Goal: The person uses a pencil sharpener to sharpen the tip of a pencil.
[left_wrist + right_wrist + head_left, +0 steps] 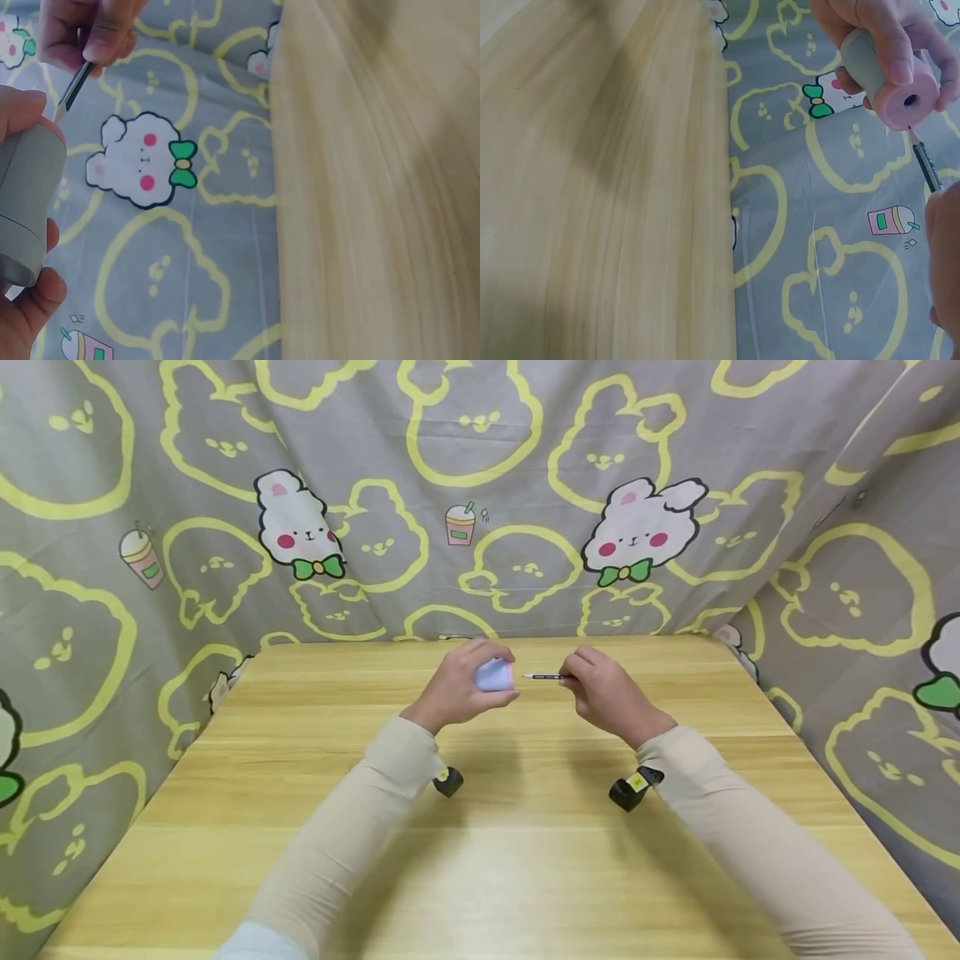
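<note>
My left hand (pixel 467 683) grips a pale blue pencil sharpener (pixel 492 675), a short cylinder held on its side above the table. Its pink end (pixel 904 105), with a dark round hole in the middle, faces my right hand (pixel 604 691). Between the thumb and fingers of that hand is pinched a dark pencil (pixel 545 677). The pencil's sharpened tip (pixel 913 135) points at the pink end and overlaps its lower edge in the right wrist view, outside the hole. From the left wrist view the sharpener's body (pixel 30 180) looks grey.
Below both hands spreads a light wooden table (pixel 480 877). Behind it and at its sides hangs a grey curtain (pixel 525 485) with yellow outlines and white cartoon animals. A small black camera sits at each wrist, over the tabletop.
</note>
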The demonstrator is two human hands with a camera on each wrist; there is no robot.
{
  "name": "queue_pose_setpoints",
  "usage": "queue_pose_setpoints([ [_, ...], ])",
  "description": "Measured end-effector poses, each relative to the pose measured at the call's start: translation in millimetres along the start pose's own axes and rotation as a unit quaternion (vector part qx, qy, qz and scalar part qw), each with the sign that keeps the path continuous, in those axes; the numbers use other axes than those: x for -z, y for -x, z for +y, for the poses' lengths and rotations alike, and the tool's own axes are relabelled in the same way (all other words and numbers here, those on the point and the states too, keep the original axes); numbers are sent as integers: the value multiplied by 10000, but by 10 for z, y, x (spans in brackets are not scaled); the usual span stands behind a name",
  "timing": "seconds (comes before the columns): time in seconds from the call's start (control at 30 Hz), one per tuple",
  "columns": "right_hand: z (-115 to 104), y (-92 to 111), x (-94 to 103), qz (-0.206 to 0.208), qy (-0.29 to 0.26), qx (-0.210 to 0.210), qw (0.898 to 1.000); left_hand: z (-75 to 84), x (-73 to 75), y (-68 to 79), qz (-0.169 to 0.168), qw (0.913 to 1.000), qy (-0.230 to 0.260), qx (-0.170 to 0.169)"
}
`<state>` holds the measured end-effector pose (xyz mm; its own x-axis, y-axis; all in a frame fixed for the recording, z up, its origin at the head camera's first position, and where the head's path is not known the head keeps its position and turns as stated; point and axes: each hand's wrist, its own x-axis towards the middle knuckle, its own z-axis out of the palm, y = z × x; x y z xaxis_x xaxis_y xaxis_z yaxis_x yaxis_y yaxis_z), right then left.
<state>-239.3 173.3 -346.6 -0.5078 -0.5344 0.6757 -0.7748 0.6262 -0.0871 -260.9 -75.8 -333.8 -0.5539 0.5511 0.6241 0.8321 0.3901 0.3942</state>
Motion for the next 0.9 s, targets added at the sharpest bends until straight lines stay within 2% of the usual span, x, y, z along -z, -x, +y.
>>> queue_pose_setpoints([
  [0.23,-2,19,3,254,403,-50,9989,-27,-18,20,56,10000,45,-8],
  [0.33,0,28,0,272,409,-133,9987,-25,-21,26,66,10000,65,3],
  [0.57,-20,23,24,13,44,-507,9987,-8,-34,22,93,9999,81,8],
  [0.9,-47,47,67,-254,-107,-1040,9942,44,-18,15,79,9997,-23,212],
])
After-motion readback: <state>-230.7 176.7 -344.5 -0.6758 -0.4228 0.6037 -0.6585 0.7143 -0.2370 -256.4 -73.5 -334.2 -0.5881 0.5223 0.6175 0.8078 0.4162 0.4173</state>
